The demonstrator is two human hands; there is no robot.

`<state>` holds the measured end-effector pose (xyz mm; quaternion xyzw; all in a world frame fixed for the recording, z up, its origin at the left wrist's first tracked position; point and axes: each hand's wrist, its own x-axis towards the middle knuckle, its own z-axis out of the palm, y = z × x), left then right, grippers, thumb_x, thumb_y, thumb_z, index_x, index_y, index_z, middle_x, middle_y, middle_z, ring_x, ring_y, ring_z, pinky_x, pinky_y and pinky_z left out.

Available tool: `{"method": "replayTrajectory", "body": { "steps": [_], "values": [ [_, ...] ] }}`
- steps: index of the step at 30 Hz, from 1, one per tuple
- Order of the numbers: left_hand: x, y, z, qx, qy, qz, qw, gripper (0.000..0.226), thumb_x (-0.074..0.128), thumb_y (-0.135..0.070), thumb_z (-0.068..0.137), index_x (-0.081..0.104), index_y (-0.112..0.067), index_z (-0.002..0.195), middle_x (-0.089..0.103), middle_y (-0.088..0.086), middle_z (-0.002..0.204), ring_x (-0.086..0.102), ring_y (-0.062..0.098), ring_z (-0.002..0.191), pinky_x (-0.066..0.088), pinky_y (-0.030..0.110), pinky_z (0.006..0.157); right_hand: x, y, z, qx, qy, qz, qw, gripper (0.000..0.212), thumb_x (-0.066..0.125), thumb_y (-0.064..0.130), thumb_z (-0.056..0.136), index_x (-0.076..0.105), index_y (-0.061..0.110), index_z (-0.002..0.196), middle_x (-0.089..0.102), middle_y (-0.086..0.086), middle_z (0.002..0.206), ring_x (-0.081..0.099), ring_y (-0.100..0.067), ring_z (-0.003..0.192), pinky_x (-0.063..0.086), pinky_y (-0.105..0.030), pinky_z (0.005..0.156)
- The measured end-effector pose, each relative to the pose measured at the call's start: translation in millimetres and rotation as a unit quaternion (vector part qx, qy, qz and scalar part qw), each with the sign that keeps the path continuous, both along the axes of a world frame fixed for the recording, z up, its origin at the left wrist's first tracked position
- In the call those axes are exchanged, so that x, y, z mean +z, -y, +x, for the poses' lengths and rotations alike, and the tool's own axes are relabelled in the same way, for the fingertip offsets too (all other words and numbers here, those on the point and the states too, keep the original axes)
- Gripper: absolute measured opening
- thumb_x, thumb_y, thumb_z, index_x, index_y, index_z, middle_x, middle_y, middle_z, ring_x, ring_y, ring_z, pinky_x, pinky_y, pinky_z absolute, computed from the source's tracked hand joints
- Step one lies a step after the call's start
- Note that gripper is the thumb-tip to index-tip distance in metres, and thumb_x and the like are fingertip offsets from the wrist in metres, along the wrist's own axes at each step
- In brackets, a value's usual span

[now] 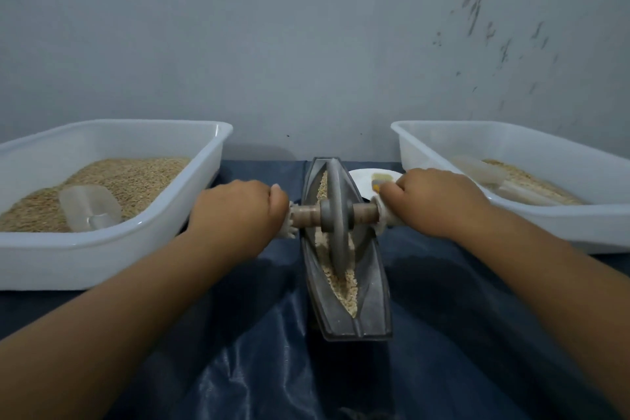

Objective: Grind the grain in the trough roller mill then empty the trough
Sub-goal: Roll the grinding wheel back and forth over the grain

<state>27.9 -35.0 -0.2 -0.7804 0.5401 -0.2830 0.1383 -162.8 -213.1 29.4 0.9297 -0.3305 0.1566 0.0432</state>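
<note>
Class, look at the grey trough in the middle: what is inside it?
Inside the trough lies pale crushed grain, with the wheel standing in it. The grain under the wheel and the trough's floor are covered.

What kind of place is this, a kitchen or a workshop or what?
Probably a makeshift work table set against a bare wall, not a fitted kitchen. A blue sheet covers the table, two white tubs hold grain, and a trough mill stands between them.

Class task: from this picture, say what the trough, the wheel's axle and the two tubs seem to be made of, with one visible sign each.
Trough: probably cast metal; dull grey, thick rim.
Axle: seemingly wood; brown, matte.
Tubs: plastic; white, smooth, rounded rims.
</note>
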Motion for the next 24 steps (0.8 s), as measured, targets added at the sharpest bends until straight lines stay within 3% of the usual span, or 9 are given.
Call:
{"method": "replayTrajectory", "body": {
  "steps": [3,5,7,10,12,15,18,24],
  "values": [
    [4,-19,-8,-0.041,-0.005,0.004,0.999,0.060,0.062,-0.025,0.083,0.011,-0.011,0.112,0.052,0.008,0.093,0.055,0.026,0.078,0.052,0.038,0.065,9,-8,-18,0.020,-0.062,0.068,0.996,0.037,0.033,0.031,0.101,0.042,0.021,0.066,0.058,-0.002,0.061,0.052,-0.013,0.064,0.043,-0.035,0.060],
    [7,-28,-10,-0.062,-0.002,-0.004,0.998,0.061,0.064,-0.026,0.081,0.011,-0.012,0.109,0.041,0.004,0.080,0.046,0.022,0.068,0.045,0.035,0.057,11,-11,-23,0.016,-0.021,0.094,0.995,0.030,0.040,0.020,0.098,0.036,0.022,0.069,0.058,0.000,0.059,0.053,-0.012,0.063,0.042,-0.033,0.056],
    [6,-31,-8,-0.072,0.012,-0.011,0.997,0.061,0.065,-0.025,0.078,0.014,-0.011,0.108,0.034,0.004,0.074,0.040,0.022,0.063,0.043,0.035,0.053,7,-11,-21,0.012,-0.004,0.078,0.997,0.032,0.041,0.023,0.098,0.035,0.021,0.067,0.052,0.002,0.061,0.051,-0.015,0.062,0.041,-0.032,0.055],
    [-2,-20,-5,-0.043,0.035,-0.015,0.998,0.056,0.060,-0.023,0.083,0.019,-0.007,0.117,0.055,0.008,0.087,0.054,0.028,0.071,0.051,0.038,0.059,-4,-6,-12,-0.010,0.038,0.015,0.999,0.048,0.034,0.039,0.097,0.044,0.016,0.056,0.050,-0.003,0.061,0.051,-0.024,0.061,0.031,-0.031,0.052],
    [-1,-1,1,-0.004,0.051,-0.015,0.999,0.050,0.055,-0.026,0.089,0.023,-0.008,0.122,0.057,0.007,0.099,0.058,0.026,0.080,0.054,0.039,0.068,-12,3,1,-0.022,0.066,-0.024,0.997,0.046,0.037,0.038,0.096,0.045,0.014,0.057,0.050,-0.004,0.060,0.049,-0.022,0.058,0.031,-0.030,0.051],
    [8,26,11,0.029,0.002,-0.025,0.999,0.039,0.060,-0.022,0.087,0.038,-0.010,0.117,0.052,0.005,0.090,0.052,0.023,0.074,0.052,0.037,0.066,-15,18,18,-0.039,0.096,-0.030,0.994,0.048,0.031,0.040,0.094,0.050,0.016,0.057,0.050,-0.002,0.059,0.046,-0.019,0.055,0.027,-0.028,0.050],
    [9,37,16,0.038,0.008,-0.040,0.998,0.030,0.060,-0.018,0.085,0.045,-0.010,0.109,0.041,0.004,0.080,0.043,0.023,0.068,0.040,0.036,0.056,-17,24,26,-0.042,0.125,-0.022,0.991,0.053,0.026,0.043,0.092,0.051,0.016,0.053,0.051,-0.003,0.056,0.046,-0.019,0.052,0.024,-0.028,0.049],
    [10,13,1,0.022,0.028,0.007,0.999,0.044,0.058,-0.021,0.087,0.033,-0.008,0.120,0.054,0.006,0.095,0.046,0.022,0.072,0.043,0.033,0.059,-13,8,5,-0.015,0.052,-0.047,0.997,0.044,0.036,0.037,0.096,0.051,0.017,0.060,0.053,-0.002,0.062,0.049,-0.019,0.057,0.029,-0.029,0.050]
  ]
}}
